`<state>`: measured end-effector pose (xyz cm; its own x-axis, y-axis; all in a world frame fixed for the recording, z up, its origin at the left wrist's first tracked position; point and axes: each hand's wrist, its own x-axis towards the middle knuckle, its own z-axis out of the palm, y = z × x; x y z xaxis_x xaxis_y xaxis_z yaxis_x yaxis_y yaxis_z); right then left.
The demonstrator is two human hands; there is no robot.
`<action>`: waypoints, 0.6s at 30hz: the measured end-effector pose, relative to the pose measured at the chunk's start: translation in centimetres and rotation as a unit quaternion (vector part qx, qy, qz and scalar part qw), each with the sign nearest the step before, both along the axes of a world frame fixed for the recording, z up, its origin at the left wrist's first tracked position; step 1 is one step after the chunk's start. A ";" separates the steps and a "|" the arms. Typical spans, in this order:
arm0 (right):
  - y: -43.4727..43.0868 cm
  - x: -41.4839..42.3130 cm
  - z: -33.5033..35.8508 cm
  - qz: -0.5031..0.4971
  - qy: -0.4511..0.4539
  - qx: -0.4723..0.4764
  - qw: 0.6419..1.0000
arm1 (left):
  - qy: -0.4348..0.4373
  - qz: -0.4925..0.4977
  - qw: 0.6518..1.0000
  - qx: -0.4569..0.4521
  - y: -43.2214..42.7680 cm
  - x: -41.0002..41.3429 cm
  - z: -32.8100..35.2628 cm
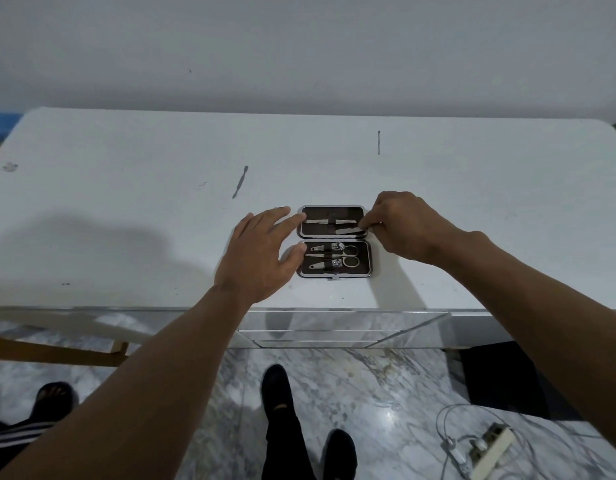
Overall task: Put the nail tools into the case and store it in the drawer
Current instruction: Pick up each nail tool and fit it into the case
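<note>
Nail file [349,231] under right fingers [368,224]

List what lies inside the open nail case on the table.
The case holds, in its near half, two clippers and scissors; in its far half, tweezers and a file, whose right end the right hand hides.

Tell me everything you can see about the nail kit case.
The case lies open flat on the white table, near its front edge. It has two dark-lined halves with silvery rims. The far half holds tweezers and a file; the near half holds clippers and scissors. The left hand touches its left edge; the right hand fingers the file.
</note>
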<state>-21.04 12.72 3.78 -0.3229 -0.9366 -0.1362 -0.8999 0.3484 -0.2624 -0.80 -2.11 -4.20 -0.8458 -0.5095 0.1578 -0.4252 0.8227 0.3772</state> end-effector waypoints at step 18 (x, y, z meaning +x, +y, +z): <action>0.5 -0.1 -0.2 0.031 0.027 0.012 0.999 | 0.009 0.002 1.000 0.010 0.0 0.1 0.0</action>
